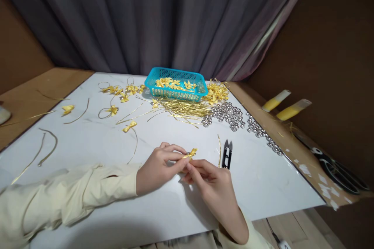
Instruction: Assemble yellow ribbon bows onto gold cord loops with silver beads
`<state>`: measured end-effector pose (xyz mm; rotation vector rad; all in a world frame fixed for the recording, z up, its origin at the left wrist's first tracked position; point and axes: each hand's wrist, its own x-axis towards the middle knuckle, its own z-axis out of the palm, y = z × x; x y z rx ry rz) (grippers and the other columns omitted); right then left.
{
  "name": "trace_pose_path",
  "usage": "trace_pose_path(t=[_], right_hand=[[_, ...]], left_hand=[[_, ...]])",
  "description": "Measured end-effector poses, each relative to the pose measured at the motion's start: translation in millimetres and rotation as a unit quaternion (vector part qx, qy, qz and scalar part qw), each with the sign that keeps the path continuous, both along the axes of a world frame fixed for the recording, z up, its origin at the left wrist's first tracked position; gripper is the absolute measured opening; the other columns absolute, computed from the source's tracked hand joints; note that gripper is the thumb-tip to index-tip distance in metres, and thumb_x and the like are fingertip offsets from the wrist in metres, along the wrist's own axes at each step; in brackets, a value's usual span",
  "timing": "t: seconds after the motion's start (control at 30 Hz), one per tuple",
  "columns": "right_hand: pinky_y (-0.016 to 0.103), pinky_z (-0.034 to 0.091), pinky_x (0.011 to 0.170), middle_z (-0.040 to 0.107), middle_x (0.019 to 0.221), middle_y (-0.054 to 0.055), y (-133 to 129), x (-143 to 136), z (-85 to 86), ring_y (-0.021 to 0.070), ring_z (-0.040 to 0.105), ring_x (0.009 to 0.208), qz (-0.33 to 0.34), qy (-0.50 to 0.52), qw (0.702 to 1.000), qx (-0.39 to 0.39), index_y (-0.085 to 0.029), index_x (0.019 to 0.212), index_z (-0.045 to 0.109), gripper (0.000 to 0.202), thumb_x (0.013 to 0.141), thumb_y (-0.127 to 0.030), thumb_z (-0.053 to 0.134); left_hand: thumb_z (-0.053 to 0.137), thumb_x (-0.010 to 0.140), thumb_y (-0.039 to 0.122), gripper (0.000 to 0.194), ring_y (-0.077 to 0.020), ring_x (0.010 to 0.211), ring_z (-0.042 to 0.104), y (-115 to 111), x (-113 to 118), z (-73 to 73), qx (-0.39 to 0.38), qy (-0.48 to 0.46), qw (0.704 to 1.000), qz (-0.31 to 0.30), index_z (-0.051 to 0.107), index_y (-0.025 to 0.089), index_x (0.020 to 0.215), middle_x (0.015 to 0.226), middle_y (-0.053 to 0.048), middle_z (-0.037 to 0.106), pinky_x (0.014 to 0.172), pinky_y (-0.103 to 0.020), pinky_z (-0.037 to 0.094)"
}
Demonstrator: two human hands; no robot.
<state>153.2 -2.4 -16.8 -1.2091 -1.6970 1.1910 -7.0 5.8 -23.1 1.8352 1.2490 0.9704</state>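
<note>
Between my two hands, above the front middle of the white board, is a small yellow ribbon bow (191, 153). My left hand (163, 163) pinches it between thumb and fingers. My right hand (209, 183) has its thumb and forefinger closed just below the bow; what they grip is mostly covered by the fingers. Black thread snips (227, 154) lie to the right of my hands, beside a short gold cord (219, 151). Left of my hands lies another yellow bow (129, 126) with a cord tail.
A blue basket (152, 90) holding yellow bows stands at the back. Before it lie gold cords (187, 108) and many silver rings (230, 114). Finished-looking bows with loops (112, 110) lie at left. Black-handled scissors (336, 171) and two yellow tubes (293, 109) are on the right.
</note>
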Motion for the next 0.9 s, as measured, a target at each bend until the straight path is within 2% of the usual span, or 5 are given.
trace_pose_path(t=[0.23, 0.47, 0.67, 0.77, 0.9], right_hand=[[0.025, 0.055, 0.059, 0.069, 0.062, 0.004, -1.0, -0.4, -0.1, 0.0171, 0.067, 0.058, 0.003, 0.004, 1.000, -0.009, -0.017, 0.081, 0.064, 0.020, 0.084, -0.032, 0.051], [0.025, 0.054, 0.058, 0.069, 0.064, 0.004, 0.5, -0.6, 0.1, 0.0169, 0.067, 0.058, 0.011, 0.007, 1.000, -0.004, -0.018, 0.080, 0.062, 0.016, 0.082, -0.031, 0.053], [0.024, 0.046, 0.050, 0.066, 0.068, 0.004, 2.8, 5.8, 4.9, 0.0144, 0.059, 0.055, -0.134, -0.036, 0.985, 0.107, -0.019, 0.076, 0.061, 0.014, 0.081, -0.030, 0.056], [0.025, 0.046, 0.056, 0.064, 0.080, 0.006, 7.5, 8.0, 4.4, 0.0151, 0.057, 0.066, -0.082, -0.058, 0.991, 0.087, -0.018, 0.078, 0.060, 0.014, 0.078, -0.032, 0.059], [0.025, 0.048, 0.067, 0.063, 0.084, 0.005, 11.4, 7.2, 1.1, 0.0151, 0.059, 0.075, 0.030, 0.007, 0.999, -0.039, -0.017, 0.084, 0.058, 0.018, 0.077, -0.033, 0.060]], left_hand=[[0.052, 0.082, 0.026, 0.024, -0.0210, 0.090, 0.058, 1.1, 1.8, -1.6, -0.005, -0.017, 1.000, 0.013, 0.073, 0.019, 0.072, 0.079, -0.006, 0.070, 0.081, -0.034, 0.038], [0.055, 0.079, 0.024, 0.022, -0.0183, 0.082, 0.057, 3.0, 5.3, 0.3, -0.006, -0.011, 0.999, 0.047, 0.071, 0.020, 0.064, 0.073, -0.004, 0.068, 0.077, -0.031, 0.039], [0.054, 0.081, 0.027, 0.023, -0.0168, 0.077, 0.056, 3.9, 0.7, 0.3, 0.037, 0.014, 0.997, 0.059, 0.071, 0.020, 0.068, 0.075, -0.004, 0.067, 0.075, -0.030, 0.037], [0.051, 0.083, 0.023, 0.024, -0.0153, 0.073, 0.055, 2.6, -0.2, -0.4, 0.083, 0.019, 0.996, 0.039, 0.069, 0.018, 0.067, 0.073, -0.004, 0.066, 0.072, -0.029, 0.036], [0.047, 0.085, 0.018, 0.022, -0.0141, 0.069, 0.057, -0.5, -0.1, -0.3, 0.155, 0.041, 0.987, 0.004, 0.065, 0.016, 0.071, 0.070, -0.004, 0.066, 0.071, -0.031, 0.033]])
